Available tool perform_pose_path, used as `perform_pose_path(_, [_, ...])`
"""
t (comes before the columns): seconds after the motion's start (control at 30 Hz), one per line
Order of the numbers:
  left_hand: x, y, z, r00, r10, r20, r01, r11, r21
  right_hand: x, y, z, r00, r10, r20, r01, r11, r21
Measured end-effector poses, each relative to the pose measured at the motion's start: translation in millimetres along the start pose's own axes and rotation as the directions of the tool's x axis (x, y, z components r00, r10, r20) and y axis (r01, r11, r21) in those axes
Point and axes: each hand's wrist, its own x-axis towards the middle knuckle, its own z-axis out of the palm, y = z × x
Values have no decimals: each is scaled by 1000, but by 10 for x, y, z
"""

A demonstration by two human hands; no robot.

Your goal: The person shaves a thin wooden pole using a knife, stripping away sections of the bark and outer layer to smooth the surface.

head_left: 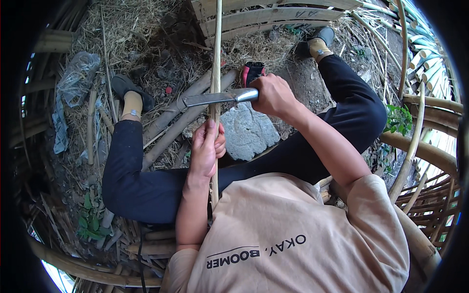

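Observation:
My left hand (207,148) is closed round a long, pale bamboo strip (216,53). The strip runs from beside my waist, up through the fist and on past the top of the picture. In my right hand (276,96) is the handle of a knife (210,98) with a broad metal blade and a metal collar. Its blade lies across the strip, a short way beyond my left fist, and points left. Whether the edge bites into the strip I cannot tell. My right fingers hide most of the handle.
A grey stone (248,131) lies between my legs, beside bamboo poles (172,128). Past it are a red and black object (253,73) and a slatted wooden crate (273,17). A clear plastic bag (78,78) lies far left. Cut bamboo (430,63) is piled far right.

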Motion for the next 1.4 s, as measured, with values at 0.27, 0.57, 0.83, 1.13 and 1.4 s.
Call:
perform_pose_path(0.27, [-14, 13, 26, 1000, 2, 8, -3, 999, 42, 91, 86, -31, 999, -19, -28, 16, 996, -88])
perform_pose_path(0.57, [-90, -29, 6, 999, -23, 44, 22, 1000, 13, 283, 557, -139, 910, 393, -130, -404, 912, -75])
perform_pose_path(0.83, [-103, -75, 131, 970, -118, 213, 127, 992, -25, 137, 469, -156, 943, 280, -177, -268, 959, 90])
perform_pose_path(1.13, [-64, 58, -33, 997, -72, 41, 74, 996, -52, 239, 597, -223, 896, 439, -64, -417, 883, 216])
perform_pose_path(1.4, [-43, 63, -50, 999, -41, 10, 42, 999, -26, 38, 151, -113, 997, 15, 80, -29, 982, 187])
